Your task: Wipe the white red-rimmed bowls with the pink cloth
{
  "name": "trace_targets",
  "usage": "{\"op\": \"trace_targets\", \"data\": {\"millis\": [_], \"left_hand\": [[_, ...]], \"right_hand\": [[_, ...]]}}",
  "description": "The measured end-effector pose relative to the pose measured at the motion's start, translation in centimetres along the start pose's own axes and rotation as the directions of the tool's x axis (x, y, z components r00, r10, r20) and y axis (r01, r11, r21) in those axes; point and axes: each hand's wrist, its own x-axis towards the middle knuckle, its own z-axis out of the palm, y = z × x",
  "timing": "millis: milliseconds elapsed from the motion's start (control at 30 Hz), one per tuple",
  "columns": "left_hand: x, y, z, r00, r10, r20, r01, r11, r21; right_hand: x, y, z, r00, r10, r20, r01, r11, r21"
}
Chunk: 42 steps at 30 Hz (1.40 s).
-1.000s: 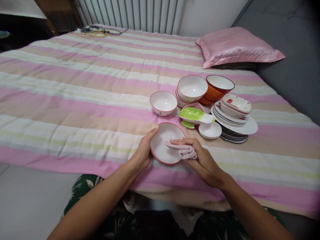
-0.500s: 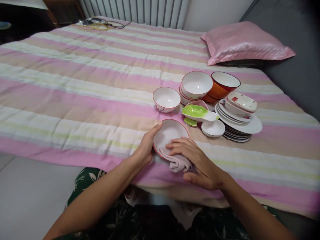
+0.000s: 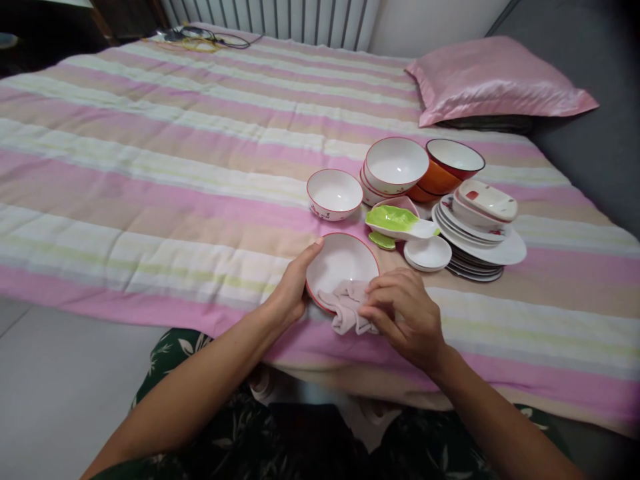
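A white bowl with a red rim [image 3: 340, 257] is tilted toward me near the front edge of the bed. My left hand [image 3: 295, 283] grips its left side, thumb on the rim and fingers hidden underneath. A crumpled pale pink cloth [image 3: 347, 310] lies over the bowl's near inside and hangs past its rim. At the cloth's right end, my right hand [image 3: 405, 313] has its fingers curled and pinched on the fabric. Just beyond stands another red-rimmed bowl [image 3: 334, 193], upright on the striped cover.
Stacked red-rimmed bowls [image 3: 397, 163] and orange bowls [image 3: 455, 160] stand to the right. Nearer are a green leaf-shaped dish [image 3: 395, 219], small white dishes [image 3: 427, 253] and a plate stack [image 3: 507, 250]. A pink pillow [image 3: 500, 83] and cables [image 3: 200, 40] lie farther back on the bed [image 3: 150, 167].
My right hand has lifted from lying flat on the cloth and curled its fingers at the cloth's right edge. The cloth is bunched differently. My left hand keeps its hold on the bowl.
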Motion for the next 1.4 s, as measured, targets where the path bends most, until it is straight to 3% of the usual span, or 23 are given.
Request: {"op": "trace_targets", "data": {"millis": [200,333,400,500,667,867,933,1067,1200,1400], "left_hand": [[0.2,0.5,-0.1,0.999,-0.033,-0.018,0.033,0.999,-0.020],[0.3,0.6,-0.2,0.998,-0.057,-0.006,0.057,0.998,-0.033],[0.4,0.5,-0.2,0.998,-0.054,-0.008,0.054,0.998,-0.032],[0.4,0.4,-0.3,0.999,-0.041,-0.001,0.041,0.999,-0.026],[0.3,0.4,-0.1,0.999,-0.030,-0.013,0.030,1.000,-0.011],[0.3,0.3,0.0,0.999,-0.036,0.006,0.036,0.999,0.005],[0.3,0.3,-0.1,0.999,-0.034,0.007,0.034,0.999,0.003],[0.4,0.4,-0.1,1.000,-0.020,-0.006,0.020,1.000,0.001],[0.4,0.5,-0.2,0.999,-0.042,-0.026,0.042,0.999,0.002],[0.2,0.6,-0.1,0.998,-0.059,-0.022,0.058,0.998,-0.014]], "right_hand": [[-0.3,0.1,0.0,0.954,-0.190,0.232,0.231,0.959,-0.166],[-0.6,1.3,0.7,0.943,-0.210,0.258,0.268,0.939,-0.216],[-0.7,1.7,0.5,0.949,-0.182,0.258,0.220,0.967,-0.130],[-0.7,1.7,-0.5,0.949,-0.051,0.312,0.045,0.999,0.026],[-0.6,1.3,-1.8,0.922,0.181,0.341,-0.256,0.949,0.187],[-0.1,1.2,-1.3,0.915,0.331,0.232,-0.380,0.898,0.219],[0.2,1.1,-1.2,0.908,0.329,0.259,-0.392,0.885,0.252],[0.6,0.9,-1.7,0.890,0.190,0.414,-0.276,0.948,0.160],[0.4,1.4,-2.3,0.892,0.065,0.448,-0.087,0.996,0.029],[0.1,2.3,-2.8,0.900,0.052,0.433,-0.071,0.997,0.027]]}}
